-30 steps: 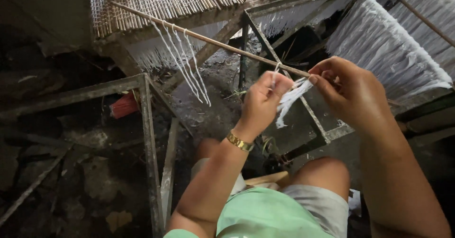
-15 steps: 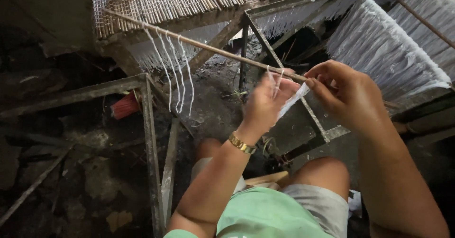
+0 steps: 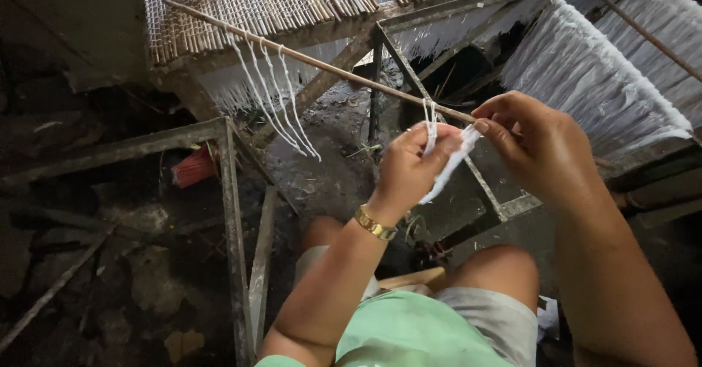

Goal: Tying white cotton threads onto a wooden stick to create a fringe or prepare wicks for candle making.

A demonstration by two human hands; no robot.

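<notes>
A thin bamboo stick (image 3: pixel 329 69) slants from upper left down to my hands. My right hand (image 3: pixel 537 144) pinches its near end. My left hand (image 3: pixel 413 166) grips white noodle strands (image 3: pixel 447 164) that loop over the stick right next to my right fingers. Further up the stick, several more white strands (image 3: pixel 276 93) hang down and swing. A gold bracelet sits on my left wrist.
A woven bamboo mat (image 3: pixel 263 1) lies on a rusty metal frame (image 3: pixel 228 191) ahead. Racks of hanging white noodles (image 3: pixel 592 74) fill the upper right. A red brush (image 3: pixel 193 166) lies on the dirty floor. My bare knees and green shirt are below.
My left hand has shifted the strands along the stick and closed on them; the hanging strands at upper left have swung right again.
</notes>
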